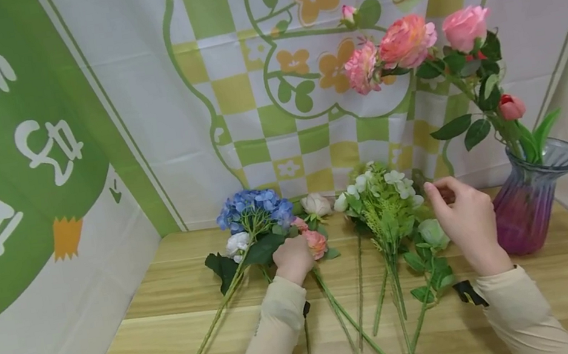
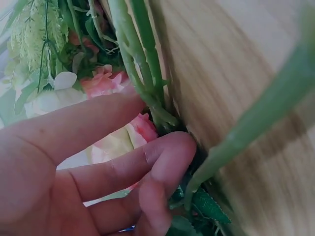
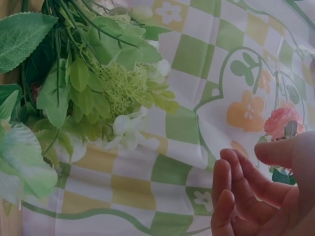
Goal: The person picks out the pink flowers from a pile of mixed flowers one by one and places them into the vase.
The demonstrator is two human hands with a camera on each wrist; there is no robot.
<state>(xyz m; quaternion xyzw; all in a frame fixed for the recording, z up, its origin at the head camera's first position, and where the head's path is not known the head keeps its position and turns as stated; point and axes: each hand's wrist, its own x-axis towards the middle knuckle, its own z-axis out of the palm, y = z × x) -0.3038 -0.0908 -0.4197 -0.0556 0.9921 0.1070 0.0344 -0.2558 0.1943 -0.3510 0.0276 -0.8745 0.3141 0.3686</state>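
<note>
My left hand point(image 1: 294, 259) is low over the table among the flower heads, beside a coral-pink flower point(image 1: 316, 244). In the left wrist view its thumb and curled index finger close on a branching green flower stem point(image 2: 156, 101), near a pink and cream bloom point(image 2: 118, 142). A blue hydrangea point(image 1: 258, 208) and a white flower point(image 1: 238, 245) lie just to its left. My right hand point(image 1: 464, 220) hovers between the greenery and the vase point(image 1: 523, 214), its fingers loosely bent and holding nothing. The pale green rose point(image 1: 433, 233) lies just left of it.
Pink roses point(image 1: 407, 42) and a red bud stand in the purple glass vase, leaning left. A white-flowered green spray point(image 1: 384, 205) and a cream rose point(image 1: 316, 204) lie at mid-table, stems toward the front. A checked cloth point(image 1: 276, 123) hangs behind the wooden table point(image 1: 162, 317).
</note>
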